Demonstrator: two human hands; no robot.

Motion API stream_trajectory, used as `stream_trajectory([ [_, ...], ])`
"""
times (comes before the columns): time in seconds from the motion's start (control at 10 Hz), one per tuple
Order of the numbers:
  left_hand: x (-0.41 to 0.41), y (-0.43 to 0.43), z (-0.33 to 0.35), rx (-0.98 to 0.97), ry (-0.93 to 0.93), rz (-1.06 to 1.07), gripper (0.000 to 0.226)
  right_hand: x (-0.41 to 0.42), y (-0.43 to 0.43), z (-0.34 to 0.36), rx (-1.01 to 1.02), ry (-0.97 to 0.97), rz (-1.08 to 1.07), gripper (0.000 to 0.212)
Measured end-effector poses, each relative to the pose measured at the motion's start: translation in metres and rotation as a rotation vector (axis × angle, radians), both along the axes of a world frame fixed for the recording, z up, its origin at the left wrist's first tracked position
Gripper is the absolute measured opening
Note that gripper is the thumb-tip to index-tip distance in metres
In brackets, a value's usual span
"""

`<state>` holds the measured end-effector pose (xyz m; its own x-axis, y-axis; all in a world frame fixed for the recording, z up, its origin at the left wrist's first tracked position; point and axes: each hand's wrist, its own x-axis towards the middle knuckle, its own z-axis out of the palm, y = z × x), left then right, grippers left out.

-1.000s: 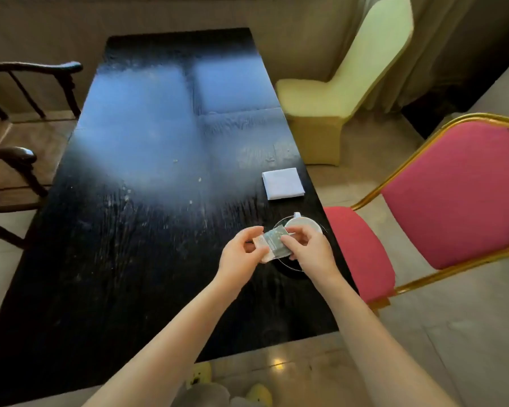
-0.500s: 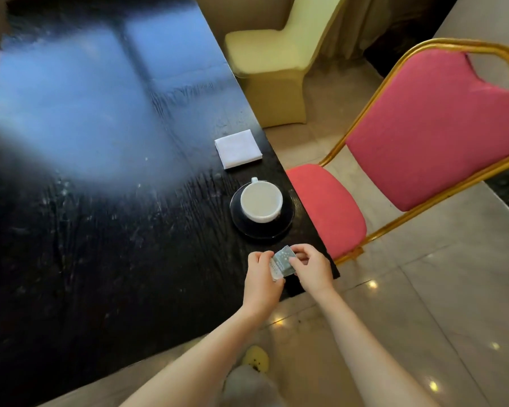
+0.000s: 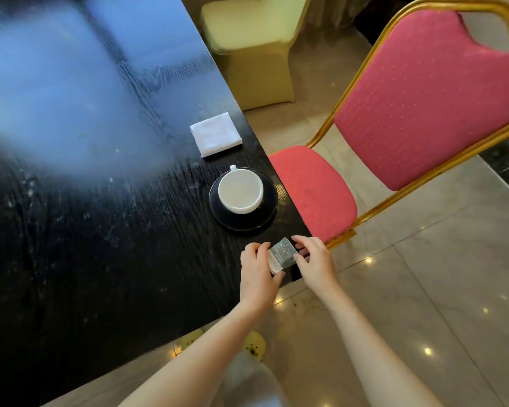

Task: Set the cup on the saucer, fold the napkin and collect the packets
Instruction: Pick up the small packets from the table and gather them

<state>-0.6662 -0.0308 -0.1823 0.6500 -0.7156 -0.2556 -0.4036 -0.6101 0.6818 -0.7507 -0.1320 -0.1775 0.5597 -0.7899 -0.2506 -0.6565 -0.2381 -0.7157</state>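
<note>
The packets [image 3: 280, 255] are held between both hands at the near right corner of the table [image 3: 100, 230]. They look like a small stack, grey-green on top with pale specks and a white strip along the left side. Dark print runs along that strip, but it is too small and skewed to read; how many packets are in the stack cannot be told.

The left hand [image 3: 257, 273] grasps the stack's left side, fingers curled over the top edge and thumb at the lower end. The right hand [image 3: 313, 259] pinches the right side, fingers over the far edge. Whether the stack touches the tabletop or is just above it cannot be told.

One white cup [image 3: 240, 190] stands upright on one black saucer [image 3: 265, 218], handle pointing to the far side, near the right edge of the table and just beyond the hands. The cup seems empty. One white napkin [image 3: 216, 134], folded to a neat square, lies flat farther along the same edge, apart from the saucer.

Two chairs stand beside the right edge: a red chair [image 3: 423, 92] with a gold frame, its seat close to the table corner, and a chair in a pale yellow cover [image 3: 250, 33] farther off. The red cloth bears small pale dots. A blue-white glare covers the far left of the dark, wood-grained tabletop.
</note>
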Motion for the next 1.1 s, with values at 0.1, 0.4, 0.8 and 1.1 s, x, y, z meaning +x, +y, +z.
stream_trajectory([
  [0.1, 0.003, 0.002, -0.002, -0.017, 0.011, -0.028, 0.064, -0.005, -0.001, -0.001, 0.024, 0.01, 0.078, 0.046],
  [0.4, 0.01, 0.007, -0.005, -0.047, -0.016, -0.09, 0.059, -0.003, 0.0, -0.002, 0.06, -0.033, 0.112, 0.048],
  [0.8, 0.012, 0.009, 0.002, 0.0, -0.01, -0.09, 0.074, 0.002, -0.004, 0.005, 0.052, 0.065, 0.206, 0.048],
  [1.1, 0.081, 0.023, 0.057, 0.321, 0.001, -0.297, 0.061, 0.039, -0.043, 0.08, 0.215, 0.476, 0.442, 0.05],
])
